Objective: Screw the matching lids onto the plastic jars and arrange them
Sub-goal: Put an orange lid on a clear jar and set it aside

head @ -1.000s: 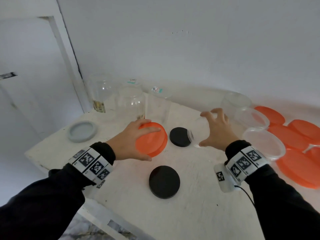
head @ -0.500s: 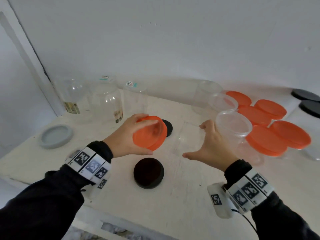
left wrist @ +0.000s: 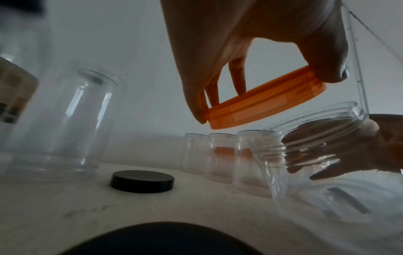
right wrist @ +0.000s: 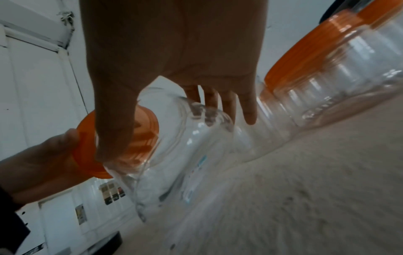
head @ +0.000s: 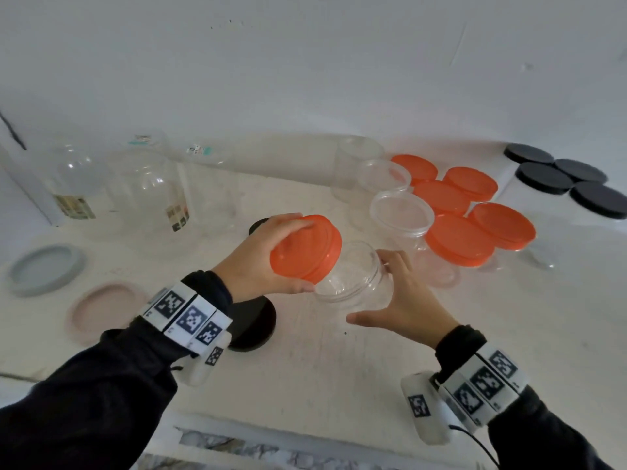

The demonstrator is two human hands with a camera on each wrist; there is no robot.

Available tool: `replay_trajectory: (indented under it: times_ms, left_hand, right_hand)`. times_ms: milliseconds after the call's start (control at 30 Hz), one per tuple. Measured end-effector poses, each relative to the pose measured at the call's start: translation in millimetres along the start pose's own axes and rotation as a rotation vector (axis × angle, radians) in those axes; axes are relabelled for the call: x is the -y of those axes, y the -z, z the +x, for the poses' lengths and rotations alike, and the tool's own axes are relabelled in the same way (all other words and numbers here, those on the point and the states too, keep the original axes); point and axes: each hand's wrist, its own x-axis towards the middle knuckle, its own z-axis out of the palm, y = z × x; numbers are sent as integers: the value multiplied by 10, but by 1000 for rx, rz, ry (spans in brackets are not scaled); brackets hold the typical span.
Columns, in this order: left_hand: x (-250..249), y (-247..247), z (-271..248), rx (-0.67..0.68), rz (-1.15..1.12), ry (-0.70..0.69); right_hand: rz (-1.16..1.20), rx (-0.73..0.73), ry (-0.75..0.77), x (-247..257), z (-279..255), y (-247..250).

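Observation:
My left hand (head: 261,262) grips an orange lid (head: 305,247) by its rim, tilted, just above and left of the mouth of a clear plastic jar (head: 353,283). My right hand (head: 403,300) holds that jar from the right side, thumb below, fingers curled round its wall. In the left wrist view the orange lid (left wrist: 266,101) hangs a little above the jar's threaded mouth (left wrist: 316,120), apart from it. In the right wrist view the jar (right wrist: 185,146) lies tilted under my fingers, with the orange lid (right wrist: 87,146) at its left end.
Open clear jars (head: 400,212) and several orange-lidded jars (head: 458,239) stand at the right, black-lidded jars (head: 559,178) beyond. Tall clear jars (head: 149,191) line the back left. Black lids (head: 251,323), a grey lid (head: 45,268) and a pink lid (head: 105,310) lie on the white table (head: 322,368).
My right hand lifted the clear jar off the table and brought it toward me. My left hand carried the orange lid right, over the jar's mouth. The camera view swung right.

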Motion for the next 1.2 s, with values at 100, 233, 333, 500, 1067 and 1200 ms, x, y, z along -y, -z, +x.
replay_trajectory:
  times_ms: [100,233,333,500,1067,1200]
  left_hand:
    - [-93,-154,74,53,-12,-3]
    - [-229,-341,155,119,-8,-54]
    - [-306,-485,214,162,25,-100]
    - [-427,-668,285,226,103,-155]
    - [-679,-847,298,341,215,-126]
    - [-671,-903,306,367,170,-111]
  right_hand:
    - [81,38,-31,-155,-76,42]
    - [181,45,-77,-324,-164,45]
    - [257,52,-87,-372,-210,48]
    - [317,59,-103,-411,-259,55]
    - [387,118,-151,-525,-345,160]
    - [358,164,-157,-555,-374,230]
